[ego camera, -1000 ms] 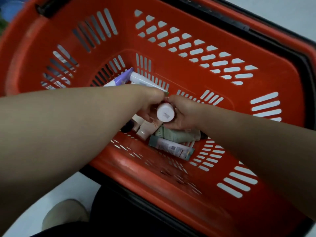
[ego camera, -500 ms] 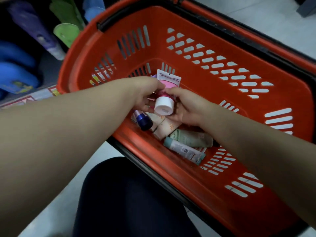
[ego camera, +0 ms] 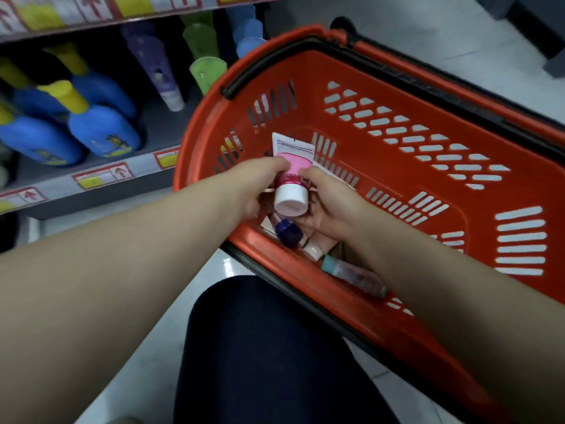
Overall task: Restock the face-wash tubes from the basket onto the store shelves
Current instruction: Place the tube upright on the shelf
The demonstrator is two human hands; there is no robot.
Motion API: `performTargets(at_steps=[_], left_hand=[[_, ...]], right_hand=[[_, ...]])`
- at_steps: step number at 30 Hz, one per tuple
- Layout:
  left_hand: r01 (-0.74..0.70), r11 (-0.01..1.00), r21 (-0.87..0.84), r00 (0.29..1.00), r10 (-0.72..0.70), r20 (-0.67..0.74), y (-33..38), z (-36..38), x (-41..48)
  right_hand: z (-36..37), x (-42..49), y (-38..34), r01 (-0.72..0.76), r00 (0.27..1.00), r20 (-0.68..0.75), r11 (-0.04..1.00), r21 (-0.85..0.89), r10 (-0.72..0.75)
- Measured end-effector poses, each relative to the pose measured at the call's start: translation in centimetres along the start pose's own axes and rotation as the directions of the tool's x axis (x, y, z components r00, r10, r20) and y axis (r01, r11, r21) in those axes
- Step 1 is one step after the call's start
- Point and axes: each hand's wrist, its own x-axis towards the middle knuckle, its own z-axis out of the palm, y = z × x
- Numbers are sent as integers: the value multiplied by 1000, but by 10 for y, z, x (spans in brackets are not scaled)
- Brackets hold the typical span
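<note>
1. Pink tube is up off the heap, over the near-left part of the basket and between my two hands.
2. Its long axis runs away from me. The white cap faces me and the flat crimped end points at the far wall.
3. Left hand is on the tube's left side, fingers curled over the shoulder just above the cap: a real grip.
4. Right hand is on the right side, thumb against the pink body and palm cupped beside the cap. It is gripping too. I cannot tell whether it also holds the pale flat edge showing behind it.
5. Shelf lies to my left, past the basket rim. It holds blue bottles, a purple tube and green tubes, cap end down.
6. My judgement: the left hand is nearer the shelf and should carry, and the tube needs tipping cap-down to match.
7. Left in the basket, below my hands: a blue-capped tube, a teal-capped tube and some pale ones. The job is far from done.
</note>
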Motion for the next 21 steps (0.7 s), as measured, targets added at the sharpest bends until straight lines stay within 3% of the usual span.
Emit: performTargets(at_steps=[4,9,21], left_hand=[[-117,979,-166,992,125,35,18,-7,-24],[-242,958,-151,965,254,60,34,-20,-46],[-415,880,-231,895,441,71,68,-73,-105]], right_hand=[[19,-17,-21,152,988,-18,983,-106,-155],[34,-41,-44,220,975,8,953,-209,-224],[99,-86,-80,371,917,224,914,-168,-331]])
